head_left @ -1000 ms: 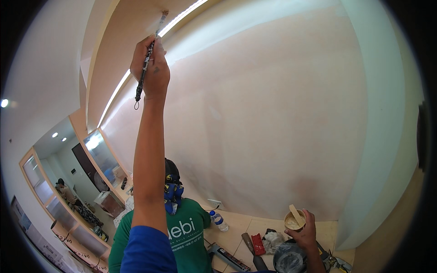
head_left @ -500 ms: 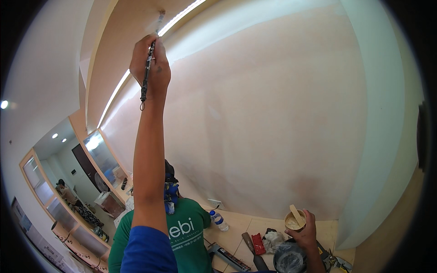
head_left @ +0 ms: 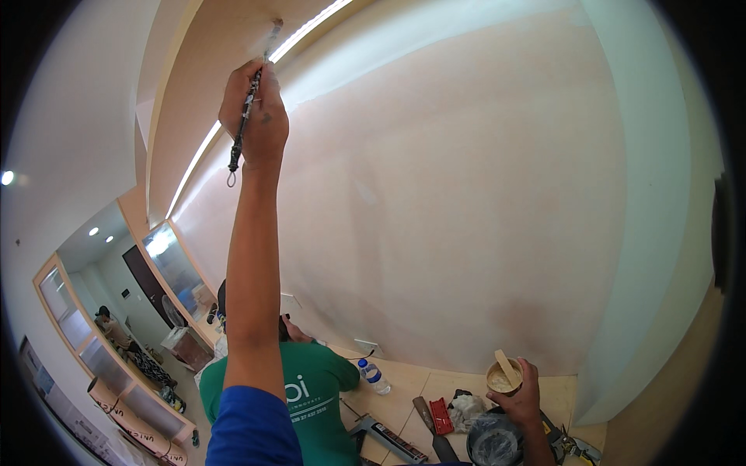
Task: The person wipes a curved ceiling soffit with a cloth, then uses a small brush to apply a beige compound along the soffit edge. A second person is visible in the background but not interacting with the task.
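My left hand [head_left: 255,109], raised high, is closed around a slim paintbrush [head_left: 245,128] with a dark, paint-spotted handle and a wire loop at its lower end. Its bristle end touches or nearly touches the tan overhead panel [head_left: 210,54], beside a bright light strip [head_left: 311,29]. Low on the right, my right hand [head_left: 527,396] grips a small cup [head_left: 493,381] from its right side. Pale, thick stuff fills the cup, and a flat wooden stick [head_left: 504,363] stands tilted in it.
A co-worker in a green shirt [head_left: 322,388] is just below my raised arm. On the wooden surface are a water bottle [head_left: 375,379], a caulking gun [head_left: 392,441], a red tool [head_left: 441,417], a crumpled rag [head_left: 466,410] and a plastic-lined bucket [head_left: 496,444]. A patchy wall [head_left: 466,194] rises ahead.
The brush handle's lower end has swung left, and my left hand has shifted slightly left. The co-worker has moved, and their hand now shows near the wall. My right hand keeps its place.
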`<state>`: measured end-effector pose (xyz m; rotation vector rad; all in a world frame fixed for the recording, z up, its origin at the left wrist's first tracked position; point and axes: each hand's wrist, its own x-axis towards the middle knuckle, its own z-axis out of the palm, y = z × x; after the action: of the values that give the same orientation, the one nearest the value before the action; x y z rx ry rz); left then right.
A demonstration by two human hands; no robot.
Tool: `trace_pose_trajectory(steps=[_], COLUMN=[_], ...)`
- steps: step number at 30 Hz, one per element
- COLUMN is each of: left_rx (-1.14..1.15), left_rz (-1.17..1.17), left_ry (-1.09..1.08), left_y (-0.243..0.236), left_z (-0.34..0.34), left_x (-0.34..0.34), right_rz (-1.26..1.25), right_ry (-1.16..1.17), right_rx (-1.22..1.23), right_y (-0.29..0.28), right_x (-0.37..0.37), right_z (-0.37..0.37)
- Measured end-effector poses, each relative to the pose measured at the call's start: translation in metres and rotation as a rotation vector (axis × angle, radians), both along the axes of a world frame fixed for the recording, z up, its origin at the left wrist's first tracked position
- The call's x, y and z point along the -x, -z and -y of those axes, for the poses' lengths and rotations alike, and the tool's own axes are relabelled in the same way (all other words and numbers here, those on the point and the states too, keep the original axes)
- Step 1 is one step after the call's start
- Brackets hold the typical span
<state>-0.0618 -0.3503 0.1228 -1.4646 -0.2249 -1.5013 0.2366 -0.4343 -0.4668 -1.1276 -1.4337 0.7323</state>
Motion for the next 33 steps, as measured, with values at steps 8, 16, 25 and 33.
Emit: trace_pose_trajectory(steps=[8,16,25,33], left_rx=[0.182,0.254,0.222,0.187], left_rz=[0.027,0.184,0.194,0.201], left_ry=[0.229,0.606,0.551,0.486], left_y=[0.001,-0.01,-0.012,-0.012], left_z=[0.022,0.023,0.017,0.032], left_x=[-0.02,-0.011,-0.014,-0.017], right_rz=[0.016,-0.024,0.041,0.006], right_ry=[0.022,0.005,0.026,0.012], right_rx=[0.003,0.002,-0.031,-0.017], right_y=[-0.011,-0.005,-0.011,-0.018], right_x=[-0.002,-0.003,-0.006,-0.007], right_z=[0.01,0.007,0.009,0.013])
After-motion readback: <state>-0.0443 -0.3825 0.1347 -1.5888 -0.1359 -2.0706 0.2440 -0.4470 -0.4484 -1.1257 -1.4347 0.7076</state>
